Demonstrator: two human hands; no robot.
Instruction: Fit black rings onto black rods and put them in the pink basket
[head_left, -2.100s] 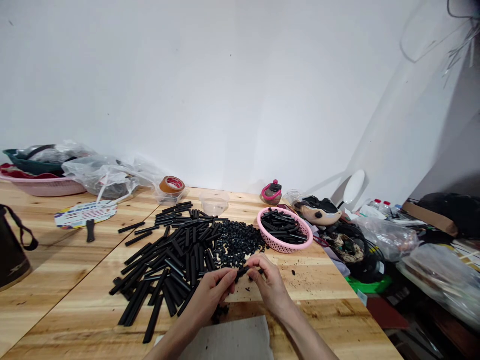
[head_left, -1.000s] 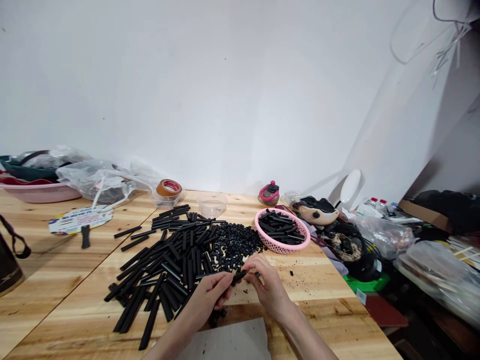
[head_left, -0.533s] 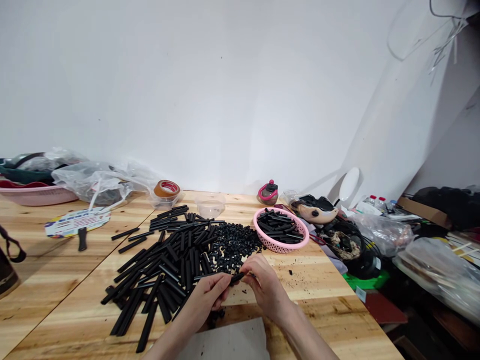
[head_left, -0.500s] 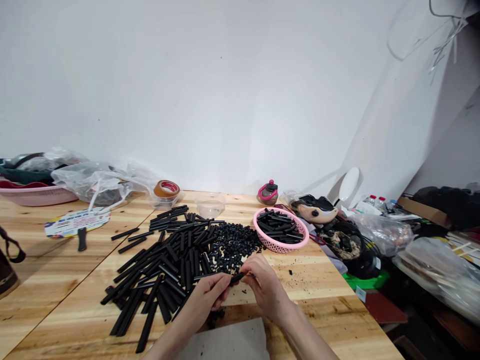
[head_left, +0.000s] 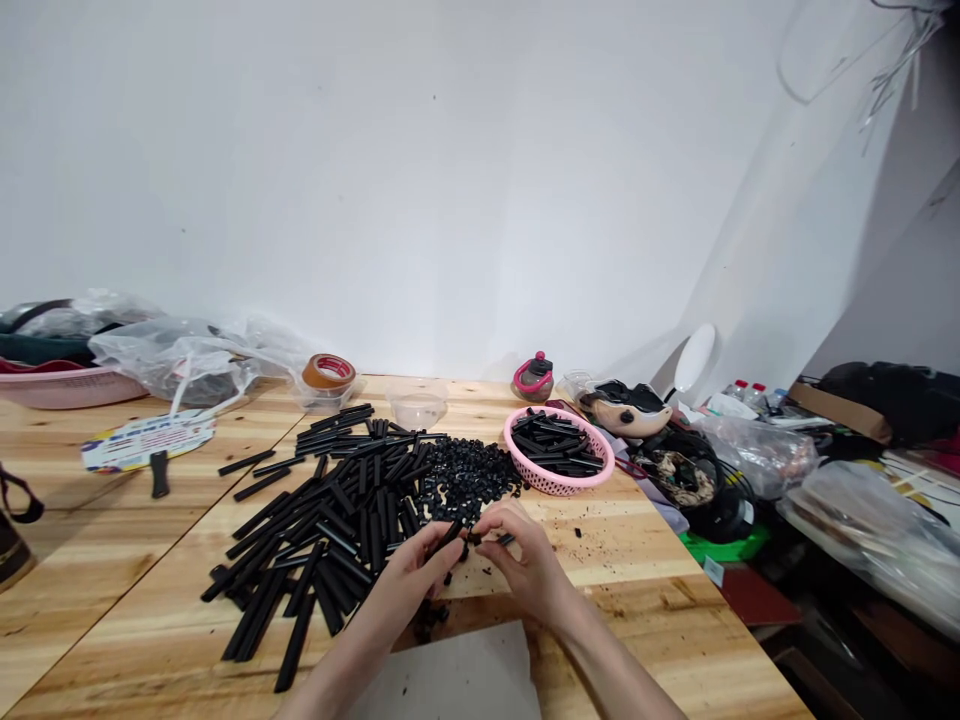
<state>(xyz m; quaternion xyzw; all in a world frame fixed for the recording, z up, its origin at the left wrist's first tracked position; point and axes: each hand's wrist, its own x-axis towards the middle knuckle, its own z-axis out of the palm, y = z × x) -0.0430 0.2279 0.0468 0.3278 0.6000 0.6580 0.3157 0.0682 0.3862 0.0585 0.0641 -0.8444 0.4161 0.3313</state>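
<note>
My left hand [head_left: 421, 562] is closed around a short black tube [head_left: 452, 536], its end pointing up and away. Close to its right, my right hand [head_left: 525, 560] pinches a small black piece [head_left: 474, 538] between thumb and fingertips. A slim dark item [head_left: 505, 540] also shows in the right hand, too small to name. Left of the hands lies a big heap of black tubes [head_left: 341, 510]. Beyond them is a pile of small black bits [head_left: 469, 470]. A pink basket [head_left: 564, 487] at the right holds more black tubes.
A grey-white sheet [head_left: 457, 680] lies at the near table edge. At the back are brown tape [head_left: 328, 372], a clear bowl [head_left: 417, 405] and a pink-handled bottle [head_left: 534, 378]. Clutter, including a plastic bag [head_left: 757, 450], fills the right side. A printed card [head_left: 150, 440] lies left.
The tube was held level between both hands; now the hands are slightly apart, with the tube in the left hand tilted upward and a small piece in the right fingers.
</note>
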